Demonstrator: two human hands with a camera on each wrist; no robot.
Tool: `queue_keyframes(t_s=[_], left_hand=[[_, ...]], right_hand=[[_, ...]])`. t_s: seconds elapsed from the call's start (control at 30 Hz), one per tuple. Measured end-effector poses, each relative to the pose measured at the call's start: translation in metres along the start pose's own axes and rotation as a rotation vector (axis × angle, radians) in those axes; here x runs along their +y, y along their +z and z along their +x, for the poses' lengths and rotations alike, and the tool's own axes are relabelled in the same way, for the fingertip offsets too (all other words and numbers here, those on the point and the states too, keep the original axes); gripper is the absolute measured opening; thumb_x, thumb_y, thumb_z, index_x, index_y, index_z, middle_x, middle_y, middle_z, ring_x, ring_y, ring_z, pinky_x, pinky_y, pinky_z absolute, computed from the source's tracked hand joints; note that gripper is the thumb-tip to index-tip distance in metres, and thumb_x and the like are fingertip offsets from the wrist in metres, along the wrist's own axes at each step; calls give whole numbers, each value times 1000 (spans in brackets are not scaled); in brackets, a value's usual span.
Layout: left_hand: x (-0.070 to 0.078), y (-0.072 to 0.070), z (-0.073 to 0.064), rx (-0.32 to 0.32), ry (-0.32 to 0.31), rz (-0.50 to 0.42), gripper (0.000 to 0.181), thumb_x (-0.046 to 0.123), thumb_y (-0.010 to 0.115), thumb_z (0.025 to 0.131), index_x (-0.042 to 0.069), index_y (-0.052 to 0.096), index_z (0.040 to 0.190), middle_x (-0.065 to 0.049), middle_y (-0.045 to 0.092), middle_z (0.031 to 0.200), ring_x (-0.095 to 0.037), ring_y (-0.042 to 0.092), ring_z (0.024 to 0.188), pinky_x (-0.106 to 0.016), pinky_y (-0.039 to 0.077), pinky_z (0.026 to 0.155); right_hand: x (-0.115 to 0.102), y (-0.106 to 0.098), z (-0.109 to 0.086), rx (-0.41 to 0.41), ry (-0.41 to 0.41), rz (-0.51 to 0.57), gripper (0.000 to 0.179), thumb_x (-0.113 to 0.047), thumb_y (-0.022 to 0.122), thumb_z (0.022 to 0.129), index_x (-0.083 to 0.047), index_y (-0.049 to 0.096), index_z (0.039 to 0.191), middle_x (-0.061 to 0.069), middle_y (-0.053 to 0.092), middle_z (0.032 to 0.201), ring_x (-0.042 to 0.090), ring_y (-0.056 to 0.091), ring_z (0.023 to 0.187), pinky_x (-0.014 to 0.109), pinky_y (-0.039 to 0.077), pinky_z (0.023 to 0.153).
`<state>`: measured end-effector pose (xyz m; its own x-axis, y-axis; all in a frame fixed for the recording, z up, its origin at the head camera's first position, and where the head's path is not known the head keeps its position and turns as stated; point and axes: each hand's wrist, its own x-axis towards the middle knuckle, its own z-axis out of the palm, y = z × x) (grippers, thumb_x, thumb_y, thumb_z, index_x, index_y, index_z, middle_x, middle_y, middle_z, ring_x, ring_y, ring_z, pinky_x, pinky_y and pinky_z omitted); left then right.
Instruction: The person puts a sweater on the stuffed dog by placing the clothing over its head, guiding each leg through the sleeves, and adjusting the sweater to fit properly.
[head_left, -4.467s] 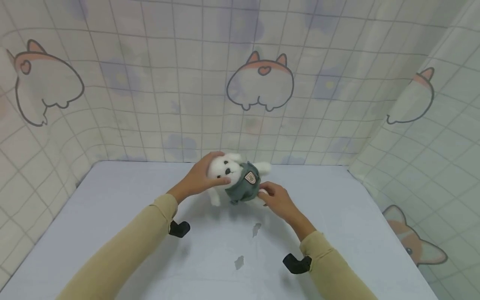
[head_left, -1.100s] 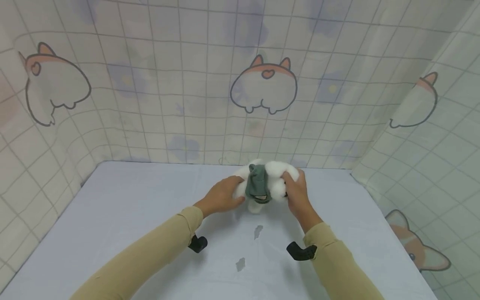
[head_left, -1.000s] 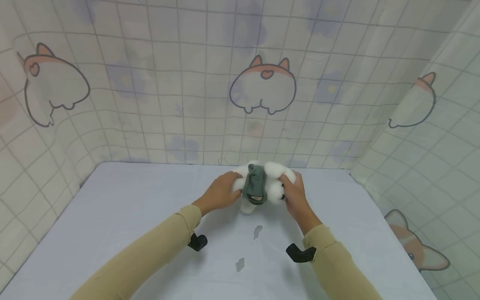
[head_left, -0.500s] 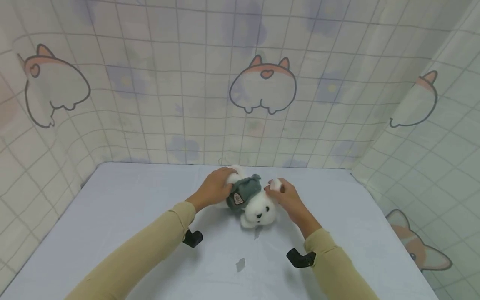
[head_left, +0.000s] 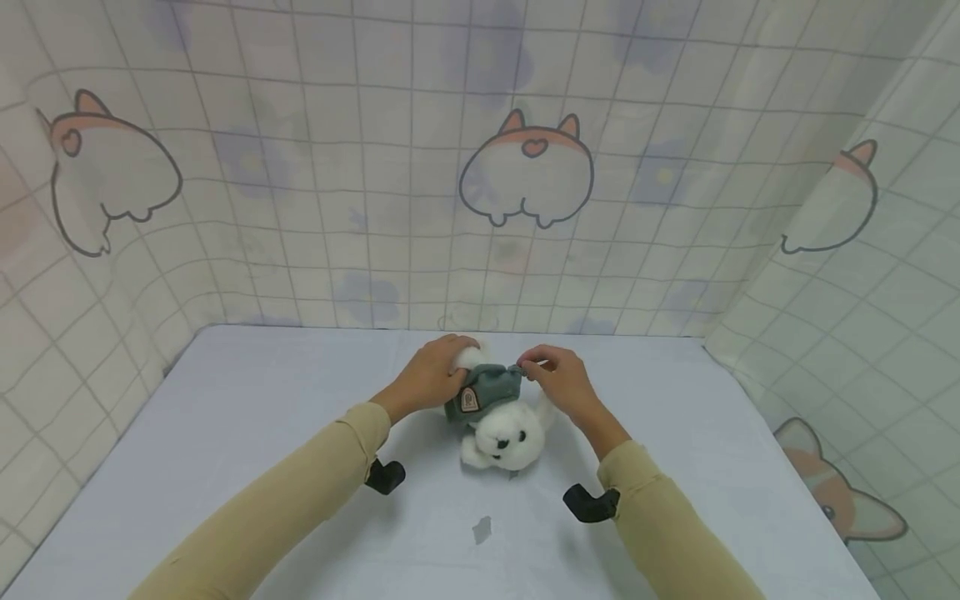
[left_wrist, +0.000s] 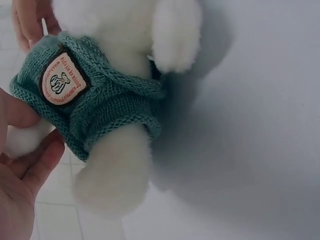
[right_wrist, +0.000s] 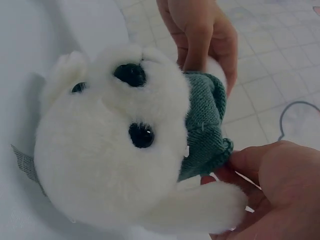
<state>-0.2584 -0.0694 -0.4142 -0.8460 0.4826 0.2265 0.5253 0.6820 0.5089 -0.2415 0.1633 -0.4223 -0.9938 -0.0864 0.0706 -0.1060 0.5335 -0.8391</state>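
Observation:
A fluffy white plush toy (head_left: 512,437) with black eyes and nose lies tilted on the table, its head toward me. Around its body is a green knitted garment (head_left: 487,387) with a stitched patch (left_wrist: 63,81). My left hand (head_left: 427,371) holds the toy by one white leg (left_wrist: 27,140); the other leg (left_wrist: 112,172) hangs free beside it. At the toy's shoulder, my right hand (head_left: 562,383) pinches the garment's edge between thumb and fingers. One white arm (right_wrist: 205,207) stretches out under the right hand in the right wrist view.
The white tabletop (head_left: 262,400) ends at a grid-patterned curtain (head_left: 397,208) printed with cartoon corgis. A grey mark (head_left: 482,529) lies nearer to me. A printed tag (right_wrist: 26,162) sticks out behind the toy's head. Black wrist mounts (head_left: 592,504) hang under both sleeves.
The toy has turned so its head points toward me, lower than before. My right hand has gone from its head to its arm, then to the garment's edge. My left hand keeps the leg.

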Motion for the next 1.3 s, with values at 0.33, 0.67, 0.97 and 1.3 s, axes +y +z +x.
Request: queue_keyframes(t_s=[0.33, 0.67, 0.97, 1.3], left_hand=[[-6, 2, 1, -19, -35, -166, 41, 10, 57, 94, 11, 49, 134, -14, 62, 125, -25, 61, 104, -43, 52, 86], [-6, 5, 1, -8, -71, -189, 50, 14, 58, 96, 10, 37, 140, -17, 61, 119, -21, 62, 88, -36, 51, 76], [-11, 5, 2, -9, -136, -151, 42, 20, 58, 97, 11, 40, 133, -10, 64, 109, -13, 63, 78, -26, 51, 63], [-11, 3, 4, -37, -125, -192, 38, 20, 59, 96, 13, 47, 131, -9, 64, 112, -13, 63, 80, -25, 51, 64]], right_hand=[[4, 6, 1, -70, -6, 46, 11, -14, 62, 95, -9, 69, 101, 8, 72, 99, 24, 67, 85, 32, 52, 77], [12, 7, 1, -160, -34, -98, 4, -12, 69, 88, -11, 69, 92, 2, 67, 79, 13, 60, 75, 28, 50, 70], [11, 21, 0, -133, -92, -168, 14, -15, 71, 87, -12, 68, 74, 0, 64, 75, 11, 55, 68, 26, 46, 62], [-1, 28, 6, 15, -107, -174, 11, -15, 66, 91, -12, 75, 86, 3, 73, 84, 11, 64, 74, 27, 53, 66]])
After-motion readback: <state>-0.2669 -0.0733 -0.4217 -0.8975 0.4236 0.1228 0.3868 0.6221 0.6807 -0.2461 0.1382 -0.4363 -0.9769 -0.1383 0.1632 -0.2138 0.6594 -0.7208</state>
